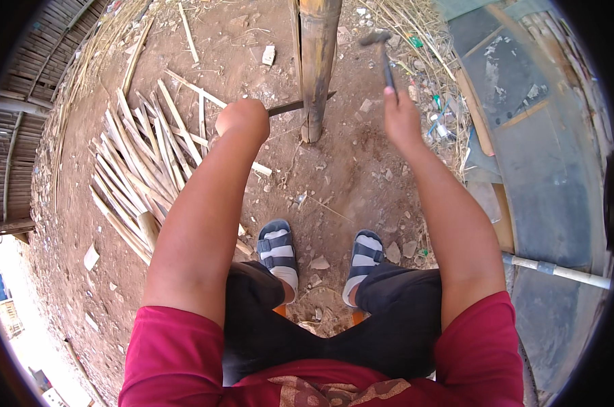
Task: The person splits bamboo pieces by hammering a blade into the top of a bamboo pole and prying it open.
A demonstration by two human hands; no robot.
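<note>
My left hand (244, 120) is closed round the handle of a long dark-bladed knife (285, 108). Its blade runs rightward to an upright bamboo pole (318, 47), whose front hides the middle of it; the tip pokes out on the pole's right side. Whether the blade passes through the bamboo or behind it I cannot tell. A thin strip stands apart along the pole's left edge. Raised to the right of the pole, my right hand (403, 121) grips a hammer (387, 66) by its dark handle, the head up and apart from the knife.
On the dirt at left lies a pile of split bamboo strips (141, 152). Grey sheets (544, 183) and a white pipe (571, 273) line the right side, beside straw and litter (434, 102). My sandalled feet (278, 247) are below the pole. A slatted bamboo wall (8, 163) stands far left.
</note>
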